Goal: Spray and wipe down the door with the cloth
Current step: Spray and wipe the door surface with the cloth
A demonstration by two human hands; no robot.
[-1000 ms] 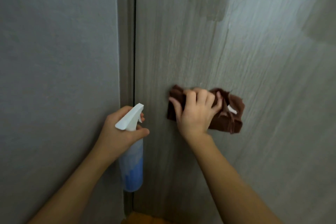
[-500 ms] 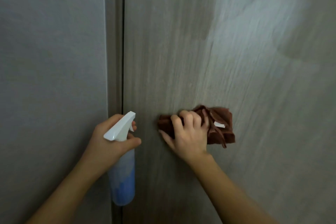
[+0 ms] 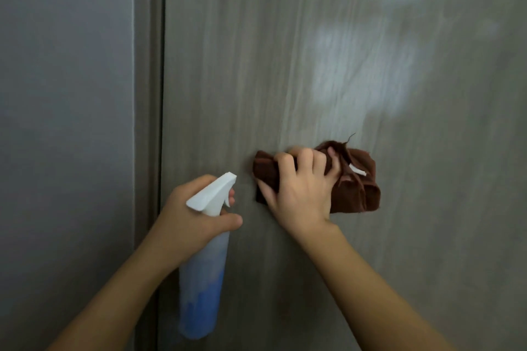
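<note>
A grey wood-grain door (image 3: 285, 65) fills the middle and right of the head view. My right hand (image 3: 299, 188) presses a bunched brown cloth (image 3: 356, 188) flat against the door at mid height. A small white tag shows on the cloth. My left hand (image 3: 188, 216) grips the neck of a spray bottle (image 3: 202, 279) with a white trigger head and blue liquid in its lower part. The bottle hangs upright just left of the cloth, its nozzle pointing up and right toward the door.
A grey wall (image 3: 65, 122) takes up the left side, with the door frame (image 3: 148, 94) and a dark gap between wall and door. Pale glossy patches (image 3: 356, 71) show on the door above the cloth.
The cloth and my right hand slid down the door, then shifted slightly right. The view moved, showing more door. My left hand keeps the bottle in the same pose.
</note>
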